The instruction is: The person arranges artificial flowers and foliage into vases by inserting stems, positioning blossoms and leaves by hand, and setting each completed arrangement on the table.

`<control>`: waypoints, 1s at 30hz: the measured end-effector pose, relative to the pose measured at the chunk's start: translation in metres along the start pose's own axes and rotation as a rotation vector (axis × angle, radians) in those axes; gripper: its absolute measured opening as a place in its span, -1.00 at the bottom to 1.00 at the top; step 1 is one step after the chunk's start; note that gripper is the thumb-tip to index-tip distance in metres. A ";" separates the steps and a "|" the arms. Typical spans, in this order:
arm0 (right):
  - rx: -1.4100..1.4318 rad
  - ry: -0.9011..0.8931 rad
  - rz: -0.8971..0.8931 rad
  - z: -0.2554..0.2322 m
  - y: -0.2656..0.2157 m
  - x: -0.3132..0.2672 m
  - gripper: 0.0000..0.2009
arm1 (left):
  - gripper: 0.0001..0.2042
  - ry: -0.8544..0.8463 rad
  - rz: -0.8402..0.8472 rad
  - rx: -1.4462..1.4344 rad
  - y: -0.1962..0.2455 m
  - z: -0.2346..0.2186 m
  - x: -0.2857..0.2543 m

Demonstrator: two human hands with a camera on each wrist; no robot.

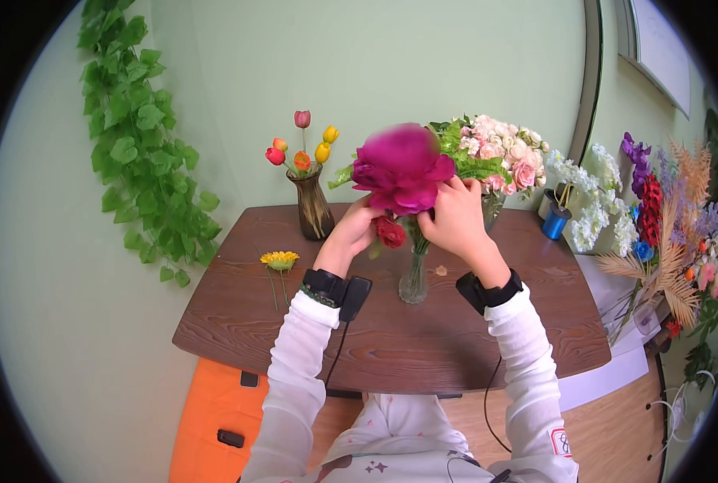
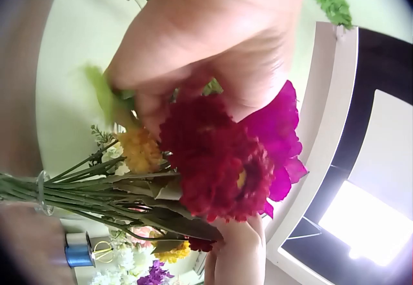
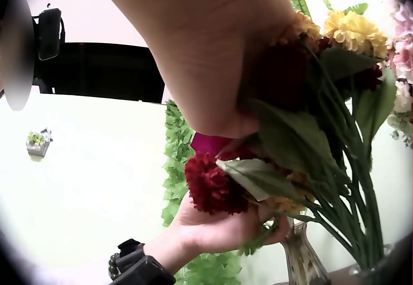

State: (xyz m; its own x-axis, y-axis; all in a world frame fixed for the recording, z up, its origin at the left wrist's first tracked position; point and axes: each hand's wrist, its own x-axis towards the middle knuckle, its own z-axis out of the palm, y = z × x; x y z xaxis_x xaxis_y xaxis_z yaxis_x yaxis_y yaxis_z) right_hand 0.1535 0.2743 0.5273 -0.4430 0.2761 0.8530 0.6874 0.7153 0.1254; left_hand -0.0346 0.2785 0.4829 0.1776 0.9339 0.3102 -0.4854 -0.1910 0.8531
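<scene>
A large magenta flower point(image 1: 403, 169) tops a bouquet of artificial flowers in a clear glass vase point(image 1: 413, 282). My left hand point(image 1: 352, 233) curls into the bouquet from the left, close to a dark red bloom point(image 2: 213, 156) and a yellow-orange one point(image 2: 139, 149). Green leaf shows by its fingers in the right wrist view. From the other side my right hand point(image 1: 459, 217) grips among the blooms, its thumb toward the stems under the magenta flower; most of its fingertips are hidden by red flowers and leaves point(image 3: 293, 137). Long green stems point(image 2: 77, 191) run down into the vase neck.
A brown vase of tulips point(image 1: 314, 205) stands back left, a yellow flower point(image 1: 280, 260) lying before it. Pink and white roses point(image 1: 512, 153) stand behind my right hand. A blue spool point(image 1: 556, 223) sits at the right of the wooden table point(image 1: 359, 346), with more flowers beyond.
</scene>
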 end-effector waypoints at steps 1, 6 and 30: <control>0.000 0.001 0.000 0.001 0.001 0.000 -0.78 | -0.67 -0.071 0.016 0.011 0.002 0.001 0.000; 0.048 -0.019 0.035 -0.005 -0.004 0.002 -0.75 | -0.62 -0.153 0.013 -0.045 0.003 -0.006 0.001; 0.029 -0.107 0.179 0.000 -0.004 0.005 -0.52 | -0.64 -0.117 0.010 -0.098 0.031 0.002 -0.012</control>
State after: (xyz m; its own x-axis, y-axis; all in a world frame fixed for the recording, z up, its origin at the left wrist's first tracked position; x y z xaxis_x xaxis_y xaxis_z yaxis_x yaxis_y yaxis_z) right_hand 0.1487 0.2733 0.5315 -0.3751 0.4660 0.8013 0.7442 0.6668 -0.0394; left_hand -0.0504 0.2609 0.5067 0.2685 0.8893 0.3701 -0.5679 -0.1642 0.8066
